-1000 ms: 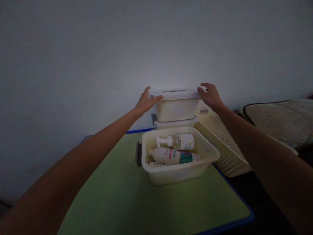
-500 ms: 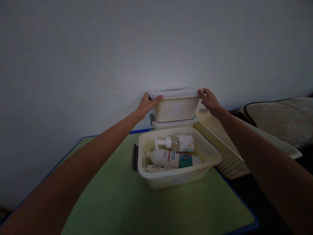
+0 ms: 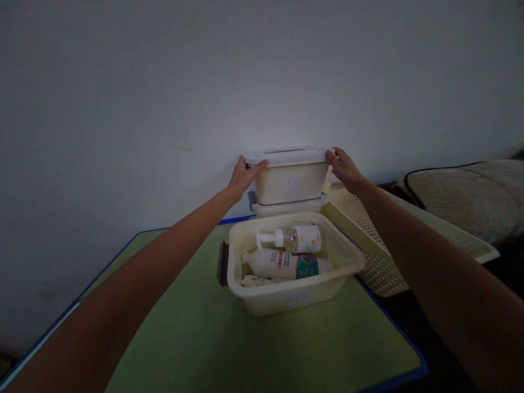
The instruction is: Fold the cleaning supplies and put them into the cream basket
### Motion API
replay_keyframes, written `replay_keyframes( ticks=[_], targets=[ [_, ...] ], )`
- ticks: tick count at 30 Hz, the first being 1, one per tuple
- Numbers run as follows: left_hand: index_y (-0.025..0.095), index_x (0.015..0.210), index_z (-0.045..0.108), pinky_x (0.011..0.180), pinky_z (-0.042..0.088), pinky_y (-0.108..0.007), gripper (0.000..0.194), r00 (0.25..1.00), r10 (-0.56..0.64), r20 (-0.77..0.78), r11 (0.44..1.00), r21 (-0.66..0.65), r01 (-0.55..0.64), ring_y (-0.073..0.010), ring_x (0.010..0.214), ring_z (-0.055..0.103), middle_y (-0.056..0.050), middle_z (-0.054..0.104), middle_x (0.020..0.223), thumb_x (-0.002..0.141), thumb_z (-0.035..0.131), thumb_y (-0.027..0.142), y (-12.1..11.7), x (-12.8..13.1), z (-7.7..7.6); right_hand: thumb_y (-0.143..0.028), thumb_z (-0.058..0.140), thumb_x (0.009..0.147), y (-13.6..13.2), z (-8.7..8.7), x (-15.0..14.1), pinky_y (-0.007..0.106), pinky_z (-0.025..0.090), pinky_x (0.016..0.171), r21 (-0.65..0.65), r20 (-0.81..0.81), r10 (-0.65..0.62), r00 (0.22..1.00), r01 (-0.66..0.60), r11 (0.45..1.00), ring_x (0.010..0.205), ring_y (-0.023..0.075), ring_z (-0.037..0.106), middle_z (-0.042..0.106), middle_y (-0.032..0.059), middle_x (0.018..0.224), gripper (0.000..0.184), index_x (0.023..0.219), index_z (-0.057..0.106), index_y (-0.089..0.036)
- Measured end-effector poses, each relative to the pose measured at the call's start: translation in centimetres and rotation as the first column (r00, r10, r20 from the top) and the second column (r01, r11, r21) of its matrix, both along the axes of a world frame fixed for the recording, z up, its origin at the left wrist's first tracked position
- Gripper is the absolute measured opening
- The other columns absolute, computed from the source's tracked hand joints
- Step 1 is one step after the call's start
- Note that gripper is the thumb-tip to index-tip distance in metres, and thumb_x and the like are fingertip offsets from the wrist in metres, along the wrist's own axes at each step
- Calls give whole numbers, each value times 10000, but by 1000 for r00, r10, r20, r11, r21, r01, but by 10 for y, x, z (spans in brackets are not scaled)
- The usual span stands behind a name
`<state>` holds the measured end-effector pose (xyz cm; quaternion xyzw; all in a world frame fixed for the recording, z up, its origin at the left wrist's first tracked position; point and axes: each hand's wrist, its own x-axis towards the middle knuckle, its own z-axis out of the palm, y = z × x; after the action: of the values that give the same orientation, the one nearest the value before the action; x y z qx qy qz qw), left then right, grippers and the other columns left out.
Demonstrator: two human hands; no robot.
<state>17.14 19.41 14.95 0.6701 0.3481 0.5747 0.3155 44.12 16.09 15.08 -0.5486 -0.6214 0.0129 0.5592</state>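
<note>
A cream lidded storage box (image 3: 291,183) sits on top of another lidded box (image 3: 286,208) against the wall. My left hand (image 3: 243,177) grips the upper box at the left end of its white lid, thumb on the front rim. At the right end of the same lid my right hand (image 3: 344,168) is closed, thumb at the corner. In front stands an uncovered cream box (image 3: 295,303) with a grey side latch (image 3: 222,263). Inside it lie a clear pump bottle (image 3: 308,238) and a white bottle with a green label (image 3: 268,263).
The boxes stand on a green table (image 3: 184,322) with a blue edge. To the right is a large perforated cream basket (image 3: 379,267), partly behind my right forearm. Beyond it lies a beige cushion (image 3: 470,191) with dark piping. A pale wall (image 3: 196,82) rises behind the table.
Both hands stay on the upper box's lid. The whole scene has shifted slightly left in view; the boxes show no clear movement relative to one another.
</note>
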Motion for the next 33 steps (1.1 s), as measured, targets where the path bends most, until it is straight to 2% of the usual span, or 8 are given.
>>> replay_keyframes(
  ticks=[4,10,14,18,22,26,29,33],
  targets=[
    [156,943,499,916,402,-353,401,998,-51,46,997,64,48,-218,1019,550,-96,607,1059,674,673,398,5,-1,3,-608,421,786,6,0,3,433,435,827,63,5,13,1000,-14,998,897,230,526,569,49,889,389,865,503,-236],
    [145,960,502,921,405,-374,411,994,-97,54,990,109,91,-217,997,567,-100,613,1041,685,675,397,2,-3,10,-641,403,781,9,5,4,480,387,905,153,-16,26,1000,-24,988,1048,262,496,562,90,1037,485,998,501,-219],
    [151,971,501,931,408,-370,429,994,-104,40,982,161,97,-204,992,576,-81,618,1029,697,668,435,-6,-7,11,-627,426,786,-1,9,3,476,398,909,185,-45,58,997,-49,981,1098,252,479,546,71,1109,480,1094,470,-262],
    [144,965,512,931,419,-388,537,993,-117,33,960,259,104,-221,999,583,-72,625,990,658,655,561,-20,-14,12,-595,496,771,-22,11,-3,476,439,874,223,-122,99,988,-70,972,1080,258,501,544,65,1122,462,1110,471,-282],
    [140,1092,502,996,372,-400,700,993,-93,73,948,310,66,-244,1096,544,-88,610,1097,611,656,625,-43,-23,8,-551,521,787,-54,8,-16,452,449,883,264,-153,120,981,-76,962,1074,249,517,540,44,1126,397,1111,479,-324],
    [142,1278,395,1055,304,-417,854,994,-41,104,953,304,7,-266,1226,440,-117,494,1301,614,674,601,-79,-34,-3,-505,544,790,-90,-1,-34,428,464,878,347,-163,162,973,-97,933,1045,239,545,546,28,1112,358,1105,493,-343],
    [147,1332,353,1081,264,-416,869,996,19,87,958,283,-43,-265,1274,379,-118,422,1371,639,682,555,-108,-45,-17,-488,562,784,-114,-15,-47,431,481,848,389,-170,164,972,-87,917,999,234,570,564,23,1069,351,1099,509,-343],
    [187,1354,347,1101,223,-406,828,996,90,25,954,284,-93,-257,1312,316,-91,361,1419,665,692,487,-142,-61,-39,-455,593,774,-144,-38,-59,443,454,894,438,-138,212,968,-132,889,1051,232,553,575,33,1118,359,1098,530,-314]
  ],
)
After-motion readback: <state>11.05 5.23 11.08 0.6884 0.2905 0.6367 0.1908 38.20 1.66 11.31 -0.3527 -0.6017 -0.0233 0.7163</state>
